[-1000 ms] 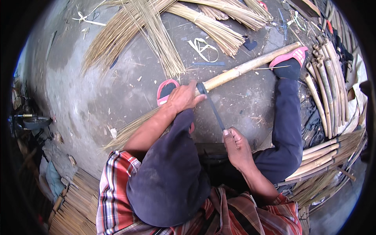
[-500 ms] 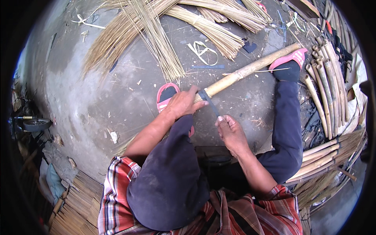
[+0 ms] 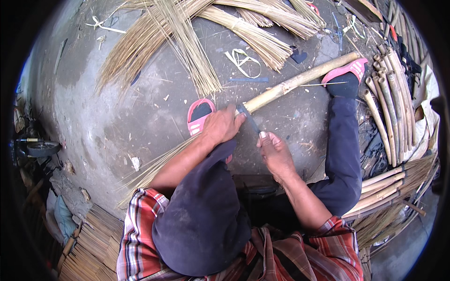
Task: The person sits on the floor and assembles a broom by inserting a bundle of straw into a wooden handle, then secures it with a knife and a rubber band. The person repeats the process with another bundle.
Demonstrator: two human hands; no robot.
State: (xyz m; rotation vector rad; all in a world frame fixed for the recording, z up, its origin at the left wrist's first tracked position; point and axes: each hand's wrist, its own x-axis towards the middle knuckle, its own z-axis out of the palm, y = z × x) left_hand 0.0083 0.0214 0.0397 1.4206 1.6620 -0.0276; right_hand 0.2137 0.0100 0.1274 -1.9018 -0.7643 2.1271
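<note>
My left hand (image 3: 220,124) is closed around the near end of a pale bundle of thin sticks (image 3: 157,171), whose tail runs back beneath my left forearm. Just past my fingertips is the near end of a bamboo pole (image 3: 293,86), and a flat dark strip (image 3: 250,121) crosses there. How the sticks meet the pole is hidden by my hand. The strip stretches tight down to my right hand (image 3: 275,152), which pinches its free end between thumb and fingers. The pole's far end rests by my right foot in a pink sandal (image 3: 344,70).
Several tied bundles of sticks (image 3: 248,35) lie on the concrete floor ahead. A loop of pale cord (image 3: 243,63) and another dark strip (image 3: 248,79) lie nearer. Cut bamboo poles (image 3: 393,103) are stacked at the right, with finished-looking brush bundles (image 3: 417,171) below them.
The sticks' tail has swung out into view left of my forearm. My right hand has risen slightly toward the pole, and less strip shows between my hands.
</note>
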